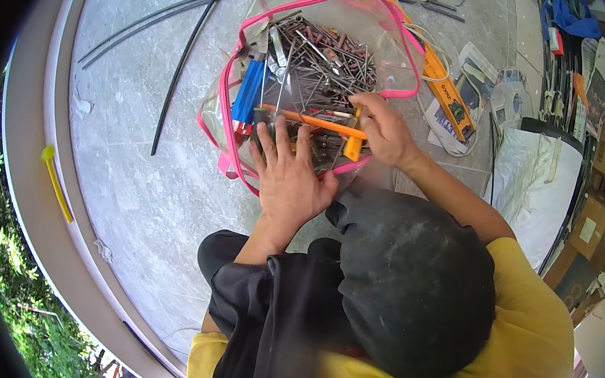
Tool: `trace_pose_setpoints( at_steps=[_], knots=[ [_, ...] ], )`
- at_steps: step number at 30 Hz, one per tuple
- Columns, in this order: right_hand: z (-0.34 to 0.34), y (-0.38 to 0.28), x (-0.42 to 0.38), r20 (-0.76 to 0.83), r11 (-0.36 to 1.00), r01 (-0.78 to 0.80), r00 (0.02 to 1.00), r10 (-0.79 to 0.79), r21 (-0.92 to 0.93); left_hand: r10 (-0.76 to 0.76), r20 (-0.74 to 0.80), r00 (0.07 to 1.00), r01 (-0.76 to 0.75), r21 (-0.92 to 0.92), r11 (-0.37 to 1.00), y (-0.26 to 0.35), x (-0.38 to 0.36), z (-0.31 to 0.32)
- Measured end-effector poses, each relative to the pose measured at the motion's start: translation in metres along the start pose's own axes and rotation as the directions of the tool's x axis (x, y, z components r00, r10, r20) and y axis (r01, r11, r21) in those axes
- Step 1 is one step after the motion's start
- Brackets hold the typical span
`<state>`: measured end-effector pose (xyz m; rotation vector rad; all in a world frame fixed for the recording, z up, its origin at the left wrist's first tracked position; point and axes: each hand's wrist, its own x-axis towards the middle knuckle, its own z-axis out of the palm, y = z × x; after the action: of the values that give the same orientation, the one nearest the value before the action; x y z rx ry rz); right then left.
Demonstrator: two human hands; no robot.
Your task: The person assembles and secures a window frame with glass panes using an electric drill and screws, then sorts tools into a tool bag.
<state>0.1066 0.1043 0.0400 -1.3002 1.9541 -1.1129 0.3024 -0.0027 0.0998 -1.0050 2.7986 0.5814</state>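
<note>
A clear plastic bag with pink trim (313, 0) lies wide with its metal contents showing. My left hand (285, 180) has its fingers spread over the near side, fingertips right at a long orange bar-shaped tool (316, 122). At the tool's right end, my right hand (389, 133) has thumb and fingers curled around it beside a yellow piece (353, 147). Beyond the hands is a heap of drill bits and bolt-like pieces (322, 56). A blue box (247, 90) stands along the bag's left side, near a silver folding-type tool (278, 48).
Black cables (191, 54) lie on the grey tiled floor (130, 165) to the left. An orange spirit level (443, 86) and a pale cord lie right of the bag. Farther right are a white sack (536, 182) and cardboard boxes (594, 224). A yellow tube (59, 184) rests on the left ledge.
</note>
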Motion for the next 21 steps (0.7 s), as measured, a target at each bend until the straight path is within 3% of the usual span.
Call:
trace_pose_setpoints(
  at_steps=[1, 2, 3, 5, 7, 8, 11, 14, 17, 19, 20, 21],
  knots=[
    [-0.007, 0.005, -0.001, 0.069, 0.993, -0.116, 0.991, 0.113, 0.033, -0.015, 0.015, 1.0, 0.015, 0.032, 0.999, -0.002, 0.0, 0.005],
    [-0.018, 0.0, 0.003, 0.181, 0.982, -0.156, 0.968, 0.173, -0.102, -0.053, -0.022, 0.998, 0.052, -0.032, 0.998, -0.001, 0.002, 0.0],
    [-0.021, 0.005, 0.004, 0.182, 0.982, -0.155, 0.968, 0.172, -0.107, -0.053, -0.025, 0.998, 0.052, -0.038, 0.998, -0.003, 0.003, 0.001],
    [-0.022, 0.012, 0.004, 0.268, 0.966, 0.167, 0.957, -0.111, -0.197, 0.016, -0.098, 0.995, -0.027, -0.106, 0.994, -0.009, 0.002, 0.004],
    [-0.018, 0.011, 0.002, 0.25, 0.979, 0.117, 0.966, -0.072, -0.169, 0.056, -0.147, 0.988, -0.075, -0.125, 0.989, -0.004, -0.003, 0.001],
    [-0.015, 0.008, 0.002, 0.23, 0.988, 0.067, 0.973, -0.034, -0.138, 0.121, -0.099, 0.988, -0.133, -0.132, 0.982, -0.003, -0.004, 0.0],
    [-0.003, 0.01, -0.005, 0.102, 0.977, 0.135, 0.988, -0.119, -0.167, 0.195, -0.078, 0.978, -0.204, -0.12, 0.972, -0.001, -0.005, -0.001],
    [-0.009, 0.005, -0.003, 0.149, 0.972, 0.156, 0.98, -0.13, -0.174, 0.188, -0.016, 0.982, -0.186, -0.249, 0.95, -0.007, -0.004, 0.005],
    [-0.01, -0.006, 0.001, 0.209, 0.98, 0.066, 0.977, -0.026, -0.187, 0.186, -0.102, 0.977, -0.208, -0.277, 0.938, -0.013, 0.0, 0.004],
    [0.003, -0.007, 0.013, 0.12, 0.98, 0.032, 0.993, -0.008, -0.197, -0.076, -0.183, 0.98, -0.011, -0.431, 0.902, -0.023, 0.009, 0.007],
    [0.008, -0.006, 0.018, 0.036, 0.98, -0.002, 0.999, 0.009, -0.198, -0.092, -0.275, 0.957, -0.026, -0.397, 0.917, -0.031, 0.016, 0.002],
    [0.006, -0.008, 0.027, 0.038, 0.981, 0.001, 0.999, 0.007, -0.193, -0.095, -0.275, 0.957, -0.022, -0.394, 0.919, -0.033, 0.021, -0.007]
  ],
)
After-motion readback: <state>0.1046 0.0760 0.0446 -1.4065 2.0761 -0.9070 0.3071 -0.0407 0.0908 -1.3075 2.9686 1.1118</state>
